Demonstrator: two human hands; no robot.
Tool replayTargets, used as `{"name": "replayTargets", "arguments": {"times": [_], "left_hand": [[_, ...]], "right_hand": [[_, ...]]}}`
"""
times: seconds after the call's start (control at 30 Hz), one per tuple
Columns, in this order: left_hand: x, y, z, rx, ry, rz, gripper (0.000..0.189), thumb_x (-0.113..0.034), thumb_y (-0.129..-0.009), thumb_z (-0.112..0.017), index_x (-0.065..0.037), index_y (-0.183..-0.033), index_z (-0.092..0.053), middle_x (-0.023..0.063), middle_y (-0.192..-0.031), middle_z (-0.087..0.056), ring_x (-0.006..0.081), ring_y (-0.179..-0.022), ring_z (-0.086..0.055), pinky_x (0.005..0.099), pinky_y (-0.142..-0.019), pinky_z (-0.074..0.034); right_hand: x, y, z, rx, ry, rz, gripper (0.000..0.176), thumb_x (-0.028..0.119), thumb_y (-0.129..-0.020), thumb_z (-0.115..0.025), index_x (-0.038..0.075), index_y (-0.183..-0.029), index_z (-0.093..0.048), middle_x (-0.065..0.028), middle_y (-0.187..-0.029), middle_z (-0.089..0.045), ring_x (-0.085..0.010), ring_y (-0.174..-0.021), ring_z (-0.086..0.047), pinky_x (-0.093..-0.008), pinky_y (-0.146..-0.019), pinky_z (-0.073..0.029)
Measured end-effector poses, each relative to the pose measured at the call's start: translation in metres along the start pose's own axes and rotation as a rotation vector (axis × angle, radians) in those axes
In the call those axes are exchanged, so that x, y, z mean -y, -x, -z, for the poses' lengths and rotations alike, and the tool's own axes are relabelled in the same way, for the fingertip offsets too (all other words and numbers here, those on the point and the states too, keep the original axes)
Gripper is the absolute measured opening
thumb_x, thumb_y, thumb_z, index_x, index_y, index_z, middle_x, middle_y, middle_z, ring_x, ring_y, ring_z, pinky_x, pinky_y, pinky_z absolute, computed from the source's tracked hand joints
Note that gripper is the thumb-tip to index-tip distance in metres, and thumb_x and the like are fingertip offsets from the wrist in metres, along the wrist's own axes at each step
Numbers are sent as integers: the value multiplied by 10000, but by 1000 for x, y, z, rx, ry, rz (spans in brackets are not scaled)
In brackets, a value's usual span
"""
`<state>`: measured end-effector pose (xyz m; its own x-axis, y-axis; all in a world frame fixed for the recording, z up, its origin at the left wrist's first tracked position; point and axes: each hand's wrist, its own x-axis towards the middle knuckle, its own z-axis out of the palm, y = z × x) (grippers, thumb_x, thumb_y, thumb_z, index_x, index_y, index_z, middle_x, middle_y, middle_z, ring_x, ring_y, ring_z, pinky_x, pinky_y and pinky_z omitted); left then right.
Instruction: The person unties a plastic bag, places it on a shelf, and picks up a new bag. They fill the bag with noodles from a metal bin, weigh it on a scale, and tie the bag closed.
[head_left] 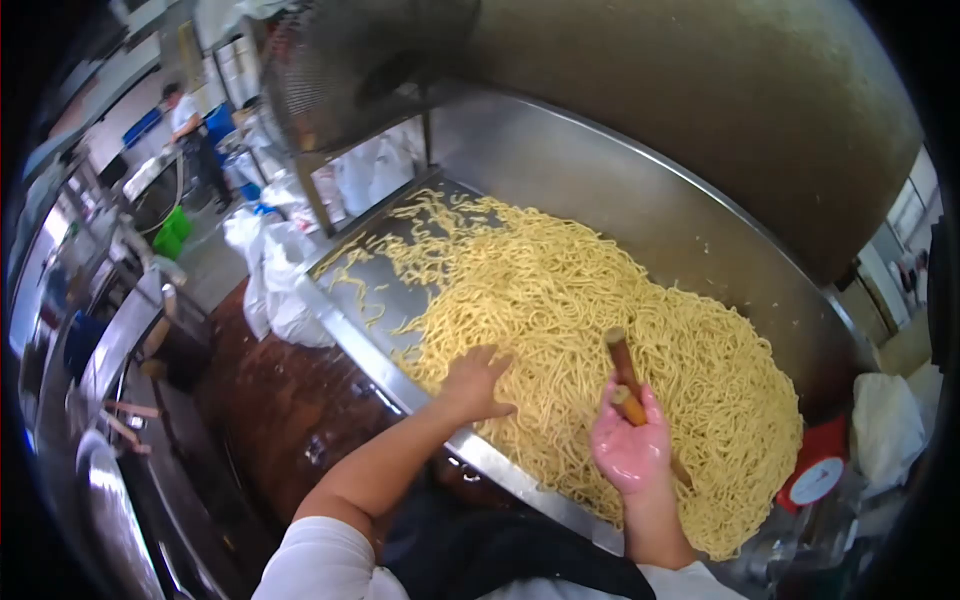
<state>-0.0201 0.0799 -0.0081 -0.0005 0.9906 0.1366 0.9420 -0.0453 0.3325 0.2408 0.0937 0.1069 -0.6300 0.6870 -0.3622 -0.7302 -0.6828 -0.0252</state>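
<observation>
- Noodle heap (600, 330): pale yellow strands, loose and tangled, covering most of the steel worktop (350, 330). It is thin and scattered at the far-left end and deepest at the near-right end.
- Left hand (475, 385): at the heap's near edge, palm down, fingers spread and pressed into the strands. It is open and not closed round anything.
- Right hand (632, 450): over the near-right part of the heap, palm turned up, fingers curled round the wooden sticks (622, 362), which angle up and away over the noodles. There appear to be two sticks, but the grip hides where they part, so the count is uncertain.
- Handling (judged): the strands are soft, limp and probably a little slick. One strand is light, but the mass is heavy and clings together, and a hard pull would likely snap strands.
- Where to take hold (judged): from under a loose clump at the heap's edge with spread fingers, or on the sticks through the middle of a bundle. Pinching single strands would work poorly.
- Around the heap:
  - a raised steel back wall (640, 200) behind it
  - a red dial scale (815, 478) just past its right end
  - white sacks (275, 270) on the floor beyond its left end
  - a large wire basket (350, 60) above its far-left end
- Another person (185, 110) stands well apart, far to the left of the heap. Their hands cannot be made out.
</observation>
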Motion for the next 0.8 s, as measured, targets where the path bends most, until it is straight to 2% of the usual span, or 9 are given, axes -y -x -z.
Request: {"name": "replayTargets", "arguments": {"times": [0.1, 0.17, 0.3, 0.4, 0.53, 0.6, 0.63, 0.73, 0.8], "left_hand": [[31, -74, -29, 146, -155, -44, 808, -509, -705, -752, -116, -1362, -494, 210, -1384, -469, 346, -1313, -411, 437, -1073, -351], [64, -140, -71, 738, -4, 146, 608, -472, -791, -686, -142, -1291, -584, 194, -1262, -588, 310, -1193, -547, 446, -1028, -399], [104, -231, -133, 667, 351, -99, 580, -494, -867, -581, -94, -1286, -570, 188, -1357, -522, 304, -1238, -512, 415, -1038, -391], [113, -314, -148, 704, 66, -215, 457, -433, -889, -545, -101, -1187, -643, 164, -1261, -603, 315, -1135, -589, 422, -975, -445], [101, -276, -92, 847, 44, -105, 322, -318, -869, -543, -136, -1082, -703, 127, -1075, -695, 328, -984, -660, 433, -880, -504], [114, -230, -57, 775, -336, -452, 345, -292, -800, -595, -151, -1100, -691, 124, -1046, -695, 330, -958, -660, 427, -871, -506], [129, -193, -32, 414, -111, -410, 386, -330, -722, -675, -127, -1048, -706, 138, -1006, -693, 348, -952, -652, 437, -870, -501], [196, -147, -1, 483, -148, -224, 464, -371, -672, -726, -90, -1040, -699, 166, -1021, -685, 353, -999, -637, 444, -913, -480], [209, -149, 11, 515, -257, -74, 530, -406, -675, -734, -43, -1058, -683, 186, -1045, -678, 354, -1025, -626, 441, -915, -474]], "right_hand": [[10, -4, 0, -85, -117, 218, 386, 375, -969, -512, 53, -1161, -602, -84, -1045, -674, -208, -905, -653, -380, -745, -541], [2, -1, 7, -150, -150, 318, 374, 368, -925, -578, 58, -1130, -616, -81, -1026, -680, -220, -900, -649, -404, -761, -538], [-45, 6, 28, -426, -182, 508, 311, 281, -859, -627, 55, -1072, -634, -88, -973, -678, -257, -900, -639, -415, -783, -526], [-86, 29, 29, -694, 173, 508, 207, 137, -779, -602, 61, -967, -640, -93, -840, -622, -300, -876, -609, -411, -810, -506], [-120, 113, 60, -484, -179, 342, 492, 101, -761, -557, 52, -1250, -536, -58, -888, -559, -217, -814, -558, -436, -778, -504], [-123, 145, 39, -851, 61, 299, 444, 84, -762, -597, 60, -1200, -527, -72, -778, -568, -226, -666, -576, -410, -637, -513], [-122, 154, 29, -1052, 247, 273, 372, 69, -746, -641, 54, -1102, -533, -85, -753, -582, -236, -631, -586, -401, -594, -502], [-125, 173, 34, -1569, 964, 58, 642, -77, -722, -663, 50, -1295, -401, -53, -701, -541, -143, -497, -515, -273, -420, -405], [-122, 179, 8, -1555, 1058, 32, 670, -36, -721, -686, 54, -1329, -418, -59, -735, -561, -144, -533, -532, -287, -467, -428]]}}
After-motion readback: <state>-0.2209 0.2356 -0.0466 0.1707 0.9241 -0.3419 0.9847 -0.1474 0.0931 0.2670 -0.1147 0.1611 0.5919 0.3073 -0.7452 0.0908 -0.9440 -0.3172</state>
